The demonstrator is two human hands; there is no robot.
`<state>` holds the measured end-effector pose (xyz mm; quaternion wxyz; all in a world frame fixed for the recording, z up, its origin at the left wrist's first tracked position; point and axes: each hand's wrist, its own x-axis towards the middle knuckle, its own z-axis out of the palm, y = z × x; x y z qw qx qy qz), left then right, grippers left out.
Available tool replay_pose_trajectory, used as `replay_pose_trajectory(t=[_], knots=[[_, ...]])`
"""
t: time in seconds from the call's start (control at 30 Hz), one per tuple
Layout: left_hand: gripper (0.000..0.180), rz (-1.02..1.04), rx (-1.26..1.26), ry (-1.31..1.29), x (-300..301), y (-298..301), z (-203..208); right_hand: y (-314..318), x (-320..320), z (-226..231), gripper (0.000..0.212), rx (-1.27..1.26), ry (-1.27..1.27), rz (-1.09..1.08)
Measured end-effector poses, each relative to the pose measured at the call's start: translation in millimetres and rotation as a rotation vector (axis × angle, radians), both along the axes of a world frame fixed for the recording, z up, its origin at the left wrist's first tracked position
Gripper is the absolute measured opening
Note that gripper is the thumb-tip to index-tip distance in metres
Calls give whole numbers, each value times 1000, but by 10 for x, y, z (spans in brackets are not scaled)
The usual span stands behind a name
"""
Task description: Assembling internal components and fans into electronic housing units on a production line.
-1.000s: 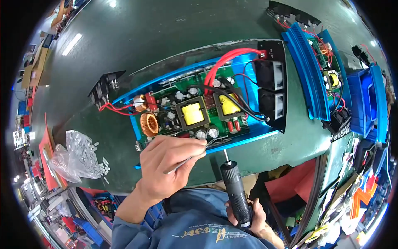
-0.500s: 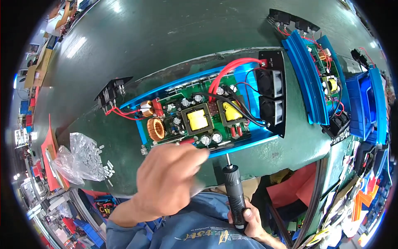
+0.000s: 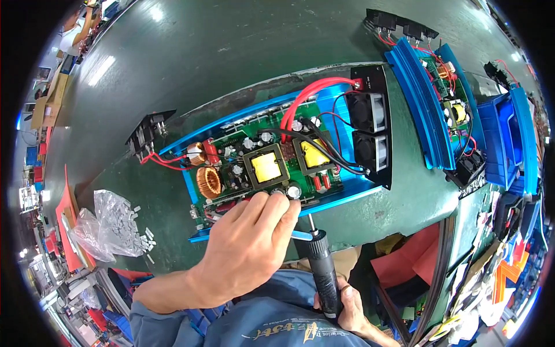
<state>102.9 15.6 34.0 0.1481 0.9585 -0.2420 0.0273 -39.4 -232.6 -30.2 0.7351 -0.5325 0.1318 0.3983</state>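
A: In the head view, where is the work?
B: In the middle of the green bench (image 3: pixel 399 207). An open blue housing (image 3: pixel 350 200) lies there with a populated circuit board (image 3: pixel 300 180) inside it.
A: And the hands, together?
B: Apart. The left hand (image 3: pixel 248 246) is over the near wall, its fingers bunched and pointing down beside the round capacitors (image 3: pixel 293 192). It holds a slim tool (image 3: pixel 302 235), bluish where it pokes out beneath the knuckles; the working end is hidden.
A: The right one?
B: The right hand (image 3: pixel 350 309) is wrapped round a black cylindrical screwdriver (image 3: pixel 325 272), low by the person's blue shirt (image 3: pixel 272 318). The shaft points up at the housing's near wall – I cannot tell whether the tip touches.
A: What shows on the board?
B: Two yellow-wrapped transformers (image 3: pixel 266 167) and a copper coil (image 3: pixel 203 184). Thick red cables (image 3: pixel 318 87) arch to a black end panel (image 3: pixel 380 81) with two fans at the right end. At the left end, red wires run to a small black panel (image 3: pixel 151 132).
A: Anything around it?
B: A clear bag (image 3: pixel 113 222) on the left, small grey pieces (image 3: pixel 149 238) spilling beside it. Well to the right – a second blue unit (image 3: pixel 419 104), then a blue bin (image 3: pixel 494 144).
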Motion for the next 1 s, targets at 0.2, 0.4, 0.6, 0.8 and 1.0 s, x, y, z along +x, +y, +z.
replay_pose_trajectory(t=[0.2,0.4,0.6,0.8,1.0], knots=[[32,-91,-35,42,50,147,-19,30,29,-205,93,330,345,-31],[23,-34,-153,-91,-28,141,-33,-9,-156,-357,97,158,148,-44],[24,547,-392,-137,-720,664,85,108,-476,-520,87,-174,-120,-359],[35,732,-307,-23,-1051,1259,-89,107,-448,-492,88,-233,-121,-314],[23,1029,-122,-114,-1285,2336,-478,175,-435,-492,87,-247,-236,-94]])
